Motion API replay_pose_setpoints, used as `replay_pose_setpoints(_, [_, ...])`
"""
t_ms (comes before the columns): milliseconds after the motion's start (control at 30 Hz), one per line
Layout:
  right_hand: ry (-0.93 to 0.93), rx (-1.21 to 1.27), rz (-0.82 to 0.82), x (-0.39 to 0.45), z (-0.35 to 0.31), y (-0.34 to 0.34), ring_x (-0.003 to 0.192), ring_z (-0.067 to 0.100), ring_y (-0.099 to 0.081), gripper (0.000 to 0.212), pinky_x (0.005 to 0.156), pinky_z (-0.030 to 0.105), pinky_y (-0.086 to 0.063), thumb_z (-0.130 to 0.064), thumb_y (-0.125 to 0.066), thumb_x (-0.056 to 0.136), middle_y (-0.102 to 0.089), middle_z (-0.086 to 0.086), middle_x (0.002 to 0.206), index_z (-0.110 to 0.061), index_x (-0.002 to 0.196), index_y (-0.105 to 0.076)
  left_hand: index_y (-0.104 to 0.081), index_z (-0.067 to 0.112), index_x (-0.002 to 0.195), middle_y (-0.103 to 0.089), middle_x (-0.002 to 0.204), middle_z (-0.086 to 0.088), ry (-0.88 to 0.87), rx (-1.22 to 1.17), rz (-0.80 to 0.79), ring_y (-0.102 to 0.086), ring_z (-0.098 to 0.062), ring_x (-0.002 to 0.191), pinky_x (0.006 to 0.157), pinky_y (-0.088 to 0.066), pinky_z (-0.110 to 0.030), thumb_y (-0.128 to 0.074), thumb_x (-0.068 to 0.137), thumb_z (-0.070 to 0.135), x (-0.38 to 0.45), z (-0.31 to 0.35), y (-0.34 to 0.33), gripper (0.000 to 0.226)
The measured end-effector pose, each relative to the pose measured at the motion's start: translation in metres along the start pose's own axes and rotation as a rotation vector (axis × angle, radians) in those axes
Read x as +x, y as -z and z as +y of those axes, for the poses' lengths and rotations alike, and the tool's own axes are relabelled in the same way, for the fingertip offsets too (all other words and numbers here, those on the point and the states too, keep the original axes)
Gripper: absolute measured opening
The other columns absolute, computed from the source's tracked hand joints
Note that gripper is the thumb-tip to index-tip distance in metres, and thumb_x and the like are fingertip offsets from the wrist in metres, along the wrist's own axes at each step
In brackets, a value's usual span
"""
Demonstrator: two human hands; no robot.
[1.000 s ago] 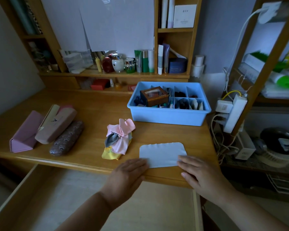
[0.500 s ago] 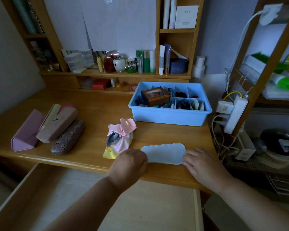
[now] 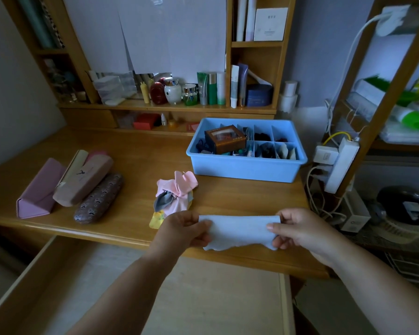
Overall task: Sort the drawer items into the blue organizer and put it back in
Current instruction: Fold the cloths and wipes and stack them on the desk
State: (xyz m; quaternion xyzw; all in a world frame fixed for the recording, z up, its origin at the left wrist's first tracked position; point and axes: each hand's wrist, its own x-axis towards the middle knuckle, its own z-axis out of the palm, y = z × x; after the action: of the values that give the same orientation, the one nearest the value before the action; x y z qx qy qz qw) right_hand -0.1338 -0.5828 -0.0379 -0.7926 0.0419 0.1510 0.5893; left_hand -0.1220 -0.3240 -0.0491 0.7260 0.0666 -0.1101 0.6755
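I see the left hand and the right hand above the front edge of the worktop, and between them they hold a light blue cloth. Each hand pinches one end of the cloth with curled fingers and thumb, so both grips are closed on it. The cloth is stretched between the hands and its lower edge hangs loose and wavy just over the front edge. Below that edge the drawer stands pulled out, and its wooden side walls run along the left and the right of the arms. Just left of the left hand lies a bundle of pink, grey and yellow cloths; the hand is near it, but I cannot tell if they touch. The blue organizer stands farther back on the right part of the worktop, close to its right edge, with a brown box in its left compartment. Between the organizer and the hands the wood is free. Three glasses cases lie well apart at the left. Half a second ago the cloth lay flat on the worktop with the hands at its ends; now it is lifted and held in the air.
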Motion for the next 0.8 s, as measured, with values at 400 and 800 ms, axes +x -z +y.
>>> replay_pose_setpoints(400, [0.332,0.038,0.461,-0.006,-0.011,-0.054,0.045,-0.003,-0.042,0.018,0.045,0.01,-0.033,-0.011,-0.07,0.081,-0.054,-0.011,0.047,-0.015,0.064,-0.066,-0.056,0.031,0.063,-0.053,0.052,0.02,-0.549,0.491,0.483,-0.056,0.0,0.062,0.051,-0.039,-0.015,-0.07,0.074,0.031,-0.02,0.004,-0.048,0.018])
replay_pose_setpoints(800, [0.451,-0.024,0.467,-0.027,-0.025,-0.073,0.049,-0.004,-0.056,0.013,0.047,0.005,-0.034,-0.013,-0.065,0.086,-0.063,-0.018,0.053,-0.018,0.082,-0.076,-0.07,0.022,0.078,-0.067,0.064,0.013,-0.636,0.231,0.456,-0.061,0.0,0.057,0.055,-0.048,-0.014,-0.073,0.079,0.012,-0.039,0.002,-0.082,0.01])
